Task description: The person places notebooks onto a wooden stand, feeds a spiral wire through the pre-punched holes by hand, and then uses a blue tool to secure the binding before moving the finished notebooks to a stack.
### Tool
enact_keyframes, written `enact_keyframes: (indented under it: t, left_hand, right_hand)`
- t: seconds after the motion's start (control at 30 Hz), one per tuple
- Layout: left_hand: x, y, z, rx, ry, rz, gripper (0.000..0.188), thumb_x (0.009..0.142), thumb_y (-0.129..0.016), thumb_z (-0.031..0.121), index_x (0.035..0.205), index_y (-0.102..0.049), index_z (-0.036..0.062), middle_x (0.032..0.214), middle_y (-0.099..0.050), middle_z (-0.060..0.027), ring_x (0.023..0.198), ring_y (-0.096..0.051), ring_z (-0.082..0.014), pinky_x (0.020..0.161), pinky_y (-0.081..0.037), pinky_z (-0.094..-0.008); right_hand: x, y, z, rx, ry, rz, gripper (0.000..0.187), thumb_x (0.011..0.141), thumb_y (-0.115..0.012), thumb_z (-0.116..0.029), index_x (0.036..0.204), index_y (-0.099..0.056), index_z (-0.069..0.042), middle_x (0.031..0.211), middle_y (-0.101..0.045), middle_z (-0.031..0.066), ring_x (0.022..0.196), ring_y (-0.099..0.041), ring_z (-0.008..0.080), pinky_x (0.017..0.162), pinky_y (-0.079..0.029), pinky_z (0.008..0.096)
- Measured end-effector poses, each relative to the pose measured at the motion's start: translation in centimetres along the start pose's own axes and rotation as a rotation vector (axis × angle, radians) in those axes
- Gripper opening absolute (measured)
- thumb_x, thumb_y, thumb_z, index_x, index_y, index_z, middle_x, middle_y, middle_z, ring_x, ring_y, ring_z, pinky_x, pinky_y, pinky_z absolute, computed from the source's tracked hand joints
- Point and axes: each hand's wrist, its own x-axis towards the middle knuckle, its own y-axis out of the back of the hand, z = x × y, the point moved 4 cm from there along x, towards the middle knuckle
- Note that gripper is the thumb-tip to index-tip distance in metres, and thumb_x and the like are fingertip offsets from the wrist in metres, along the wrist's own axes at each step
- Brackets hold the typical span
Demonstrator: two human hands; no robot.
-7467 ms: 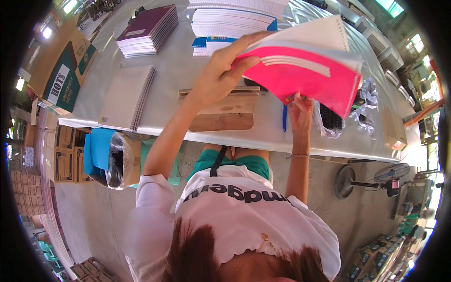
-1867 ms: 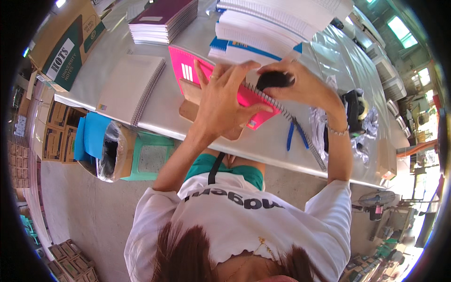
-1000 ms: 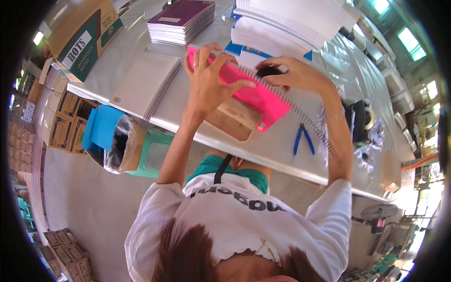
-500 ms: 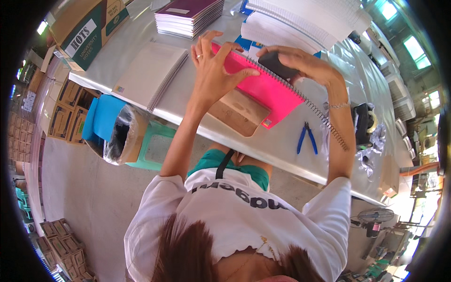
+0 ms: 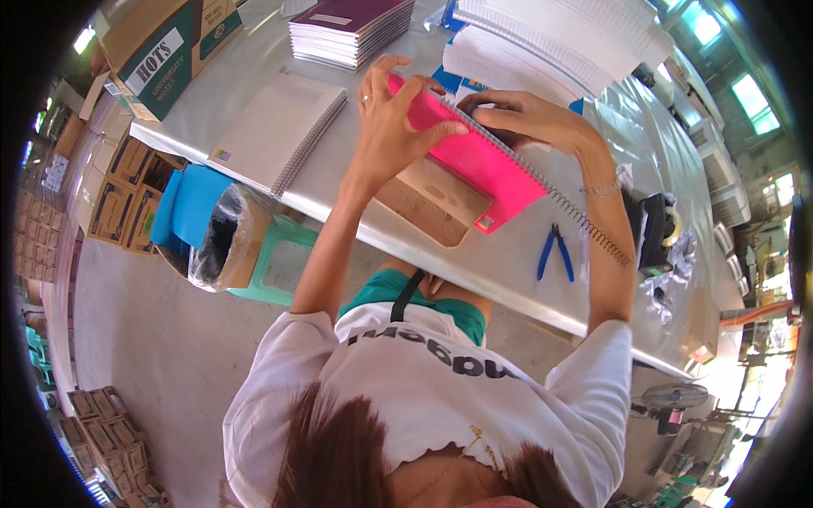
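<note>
- A pink notebook (image 5: pixel 487 173) stood tilted at the center of the frame, its upper edge held between a person's two hands.
- The left hand (image 5: pixel 391 127) grasped the notebook near its upper left corner, thumb pressed along the pink cover and fingers spread over the edge.
- The right hand (image 5: pixel 542 123), above center, curled around a dark object (image 5: pixel 501 135), mostly hidden, just behind the bound edge.
- A metal coil (image 5: pixel 579 218) ran along that edge and trailed beyond it toward the right of the frame, its far end overlapping the right forearm in view.
- Beneath the notebook, a brown wooden stand (image 5: pixel 436 199) rested near the front edge of the silvery worktop (image 5: pixel 508 264).
- Blue-handled cutters (image 5: pixel 555 256) lay with handles apart, right of center, below the coil.
- Farther right sat a dark tape dispenser (image 5: pixel 655 233) beside crumpled clear plastic (image 5: pixel 681 254).
- A pale spiral notebook (image 5: pixel 279 127) lay flat left of center, its coil toward the right.
- At the top of the frame, a stack of maroon notebooks (image 5: pixel 349 32) stood left of a taller pile of white sheets (image 5: pixel 542 55).
- A green-and-brown carton (image 5: pixel 165 63) occupied the upper left; below it were a plastic-lined box (image 5: pixel 246 241) and a green stool (image 5: pixel 275 269).
</note>
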Motion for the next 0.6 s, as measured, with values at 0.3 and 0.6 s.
enact_keyframes:
  t: [0.3,0.6]
  left_hand:
    - [-0.1,0.1,-0.5,-0.131,0.101,0.052,0.072,0.063,-0.086,0.037,0.125,-0.053,0.0179,0.136,-0.030,-0.0166,0.128,-0.031,-0.0365,0.104,-0.034,-0.0476]
    - [-0.5,0.2,-3.2,-0.504,0.237,0.012,0.090,0.072,-0.083,0.024,0.141,-0.030,0.0073,0.120,-0.048,-0.0142,0.111,-0.050,-0.0249,0.091,-0.047,-0.0386]
  right_hand:
    - [1.8,2.5,1.5,0.252,0.167,0.038,0.081,0.086,-0.038,-0.074,0.123,-0.057,-0.004,0.093,-0.062,0.0080,0.070,-0.056,0.0094,0.056,-0.050,0.0232]
    - [2.5,1.2,-1.3,0.167,0.168,-0.159,0.060,0.094,-0.043,-0.056,0.126,-0.056,-0.006,0.107,-0.062,0.0057,0.079,-0.059,0.0143,0.066,-0.055,0.0267]
